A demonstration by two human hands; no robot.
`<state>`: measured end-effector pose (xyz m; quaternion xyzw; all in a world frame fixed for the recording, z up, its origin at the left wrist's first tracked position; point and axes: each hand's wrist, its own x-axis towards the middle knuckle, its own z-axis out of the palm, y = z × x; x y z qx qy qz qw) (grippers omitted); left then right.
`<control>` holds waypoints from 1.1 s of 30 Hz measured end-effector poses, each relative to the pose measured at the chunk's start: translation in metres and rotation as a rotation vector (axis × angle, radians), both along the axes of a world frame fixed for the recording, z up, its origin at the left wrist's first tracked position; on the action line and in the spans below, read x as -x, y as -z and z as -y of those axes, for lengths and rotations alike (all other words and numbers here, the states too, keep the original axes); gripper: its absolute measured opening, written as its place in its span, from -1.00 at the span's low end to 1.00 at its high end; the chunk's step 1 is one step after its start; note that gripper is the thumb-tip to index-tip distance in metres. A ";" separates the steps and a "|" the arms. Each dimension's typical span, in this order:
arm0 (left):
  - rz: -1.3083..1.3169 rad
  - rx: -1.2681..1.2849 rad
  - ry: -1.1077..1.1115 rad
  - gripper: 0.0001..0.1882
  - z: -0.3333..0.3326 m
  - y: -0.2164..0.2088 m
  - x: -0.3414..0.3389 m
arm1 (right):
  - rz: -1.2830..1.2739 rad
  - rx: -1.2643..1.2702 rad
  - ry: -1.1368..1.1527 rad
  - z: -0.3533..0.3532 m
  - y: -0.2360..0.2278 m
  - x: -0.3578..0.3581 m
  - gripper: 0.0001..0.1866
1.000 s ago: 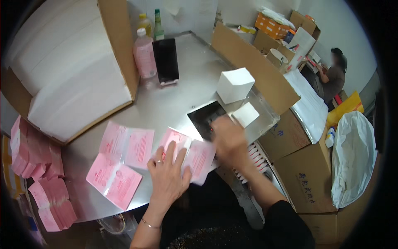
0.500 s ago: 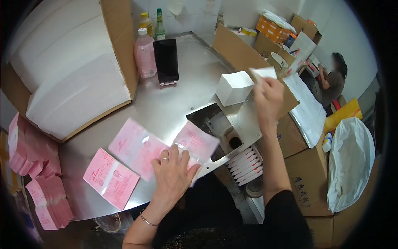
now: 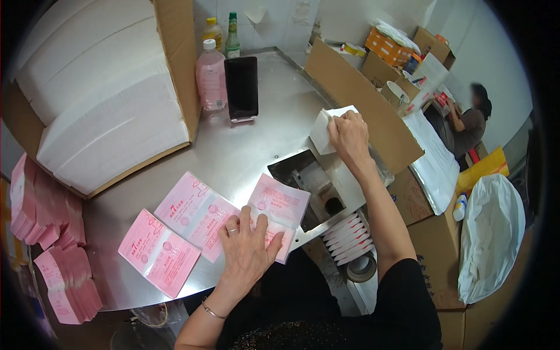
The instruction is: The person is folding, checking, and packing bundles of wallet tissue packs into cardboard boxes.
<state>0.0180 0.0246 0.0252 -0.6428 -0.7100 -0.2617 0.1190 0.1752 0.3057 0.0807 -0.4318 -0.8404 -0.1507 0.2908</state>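
My left hand [image 3: 248, 248] lies with fingers spread over pink printed plastic sleeves. Under its fingertips is one pink sleeve [image 3: 277, 201], whose far end reaches the edge of a rectangular opening [image 3: 309, 184] in the metal table. Another pink sleeve [image 3: 189, 204] lies left of the hand, and a neat stack of them [image 3: 157, 254] sits nearer the table's front edge. Beyond the opening, my right hand [image 3: 350, 137] closes its curled fingers on the top of a stack of white folded paper napkins [image 3: 322, 135]. Its fingertips are partly hidden.
A large carton [image 3: 175, 70] of white paper stands at left, beside bundled pink sleeves [image 3: 64, 286]. A phone on a stand [image 3: 241, 87] and bottles [image 3: 211, 76] are at the back. A cardboard flap [image 3: 361, 99] borders the right; filled packs [image 3: 350, 239] sit below the opening. A person [image 3: 469, 119] sits far right.
My right hand has moved left and down onto the white napkin stack; half a second ago it held a white piece right of it. The sleeves under my left hand have settled flat.
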 end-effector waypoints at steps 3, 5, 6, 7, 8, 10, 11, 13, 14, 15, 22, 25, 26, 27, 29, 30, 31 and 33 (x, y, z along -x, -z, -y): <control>0.040 0.034 0.026 -0.49 0.001 -0.004 0.001 | -0.022 0.022 -0.003 -0.001 0.000 0.000 -0.73; 0.057 0.045 0.040 -0.49 0.001 -0.003 0.001 | -0.032 0.022 -0.020 0.002 0.000 0.000 -0.72; 0.072 0.059 0.057 -0.49 0.001 -0.002 0.001 | -0.021 -0.011 -0.019 0.005 0.000 0.001 -0.71; 0.073 0.059 0.054 -0.49 0.001 0.000 0.001 | -0.010 -0.044 -0.018 0.007 0.001 0.002 -0.71; 0.088 0.041 0.074 -0.51 0.000 0.000 0.001 | -0.011 -0.044 -0.018 0.007 0.001 0.002 -0.71; 0.101 0.023 0.096 -0.53 0.000 0.001 0.001 | -0.049 0.006 0.017 0.004 0.001 0.001 -0.72; 0.101 0.018 0.102 -0.53 0.000 0.002 0.001 | -0.050 0.007 0.017 0.003 0.000 0.000 -0.72; 0.100 0.013 0.109 -0.53 0.000 0.002 0.001 | -0.035 0.064 0.031 0.001 -0.001 -0.004 -0.77; 0.105 0.017 0.116 -0.56 0.000 0.003 0.001 | -0.037 0.064 0.032 0.001 0.000 -0.006 -0.77; 0.110 0.021 0.122 -0.59 0.000 0.003 0.001 | -0.073 0.039 -0.009 0.002 0.001 -0.008 -0.79; 0.168 0.100 0.265 -0.63 0.018 0.002 0.009 | -0.128 -0.116 -0.384 0.089 0.030 0.008 -0.58; 0.199 0.173 0.104 -0.36 0.022 -0.008 0.018 | 0.088 -0.001 -0.893 0.195 0.077 -0.005 -0.54; 0.183 0.159 0.075 -0.26 0.023 -0.012 0.021 | 0.094 0.054 -1.008 0.222 0.071 -0.004 -0.49; 0.167 0.145 0.046 -0.16 0.022 -0.014 0.022 | 0.092 0.076 -0.920 0.214 0.076 0.005 -0.49; 0.191 0.141 0.068 -0.10 0.018 -0.015 0.007 | 0.215 0.159 -0.664 0.182 0.078 0.028 -0.49; 0.208 0.124 0.066 -0.03 0.016 -0.015 0.000 | 0.179 0.206 -0.552 0.165 0.077 0.052 -0.33; 0.201 0.095 0.019 -0.14 0.015 -0.015 -0.003 | 0.136 0.285 -0.457 0.155 0.069 0.070 -0.31; 0.178 0.100 0.021 -0.21 0.019 -0.005 -0.001 | 0.078 0.344 -0.440 0.137 0.075 0.075 -0.38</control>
